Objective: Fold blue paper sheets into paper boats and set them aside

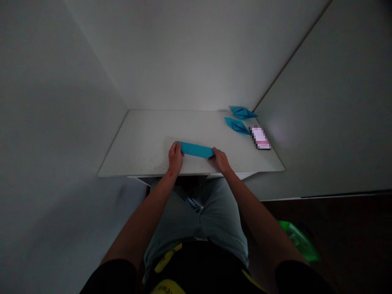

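Note:
A long folded strip of blue paper (197,150) is stretched between my two hands, just above the white tabletop near its front edge. My left hand (175,158) pinches the strip's left end, thumb on top. At the other end, my right hand (220,159) grips the paper with the thumb over it and the fingers mostly hidden beneath. Toward the back right of the table lie two folded blue paper boats, one (237,125) nearer to me and one (243,113) close to the wall.
A phone (260,137) with a lit, blurred screen lies by the table's right edge. White walls enclose the white table (147,130) at the back, left and right. Low on the right, a green plastic container (300,241) sits on the dark floor.

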Tool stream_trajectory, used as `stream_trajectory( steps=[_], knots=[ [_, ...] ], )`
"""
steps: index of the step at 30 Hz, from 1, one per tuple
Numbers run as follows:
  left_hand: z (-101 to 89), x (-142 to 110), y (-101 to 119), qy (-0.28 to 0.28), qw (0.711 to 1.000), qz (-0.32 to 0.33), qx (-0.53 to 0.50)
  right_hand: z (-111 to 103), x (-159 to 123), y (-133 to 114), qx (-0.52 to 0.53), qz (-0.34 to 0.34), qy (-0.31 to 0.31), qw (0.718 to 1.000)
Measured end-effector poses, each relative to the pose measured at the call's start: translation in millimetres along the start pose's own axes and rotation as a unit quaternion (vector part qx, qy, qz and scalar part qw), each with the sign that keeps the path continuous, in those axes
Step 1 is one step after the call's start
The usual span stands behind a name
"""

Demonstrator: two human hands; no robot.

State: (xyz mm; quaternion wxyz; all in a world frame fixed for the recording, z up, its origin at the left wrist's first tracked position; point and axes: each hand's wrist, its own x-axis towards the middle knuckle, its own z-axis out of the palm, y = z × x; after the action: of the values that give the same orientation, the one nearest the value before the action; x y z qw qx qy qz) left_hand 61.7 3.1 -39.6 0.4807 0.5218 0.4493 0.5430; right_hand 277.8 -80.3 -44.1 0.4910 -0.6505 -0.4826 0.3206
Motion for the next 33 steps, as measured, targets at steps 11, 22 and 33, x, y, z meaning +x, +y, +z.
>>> stream_trajectory(
  steps=[11, 22, 33],
  knots=[
    [-0.2, -1, 5, -0.021, 1.000, 0.017, 0.011, -1, -9, -9, 0.040, -0.088, 0.017, 0.995],
    [2.5, 1, -2, -0.033, 0.999, 0.021, -0.016, -52, -19, -2, -0.129, -0.157, -0.063, 0.977],
    [7.9, -4, 3, -0.095, 0.995, 0.015, 0.012, -149, 70, 36, -0.325, -0.128, 0.035, 0.936]
  ],
)
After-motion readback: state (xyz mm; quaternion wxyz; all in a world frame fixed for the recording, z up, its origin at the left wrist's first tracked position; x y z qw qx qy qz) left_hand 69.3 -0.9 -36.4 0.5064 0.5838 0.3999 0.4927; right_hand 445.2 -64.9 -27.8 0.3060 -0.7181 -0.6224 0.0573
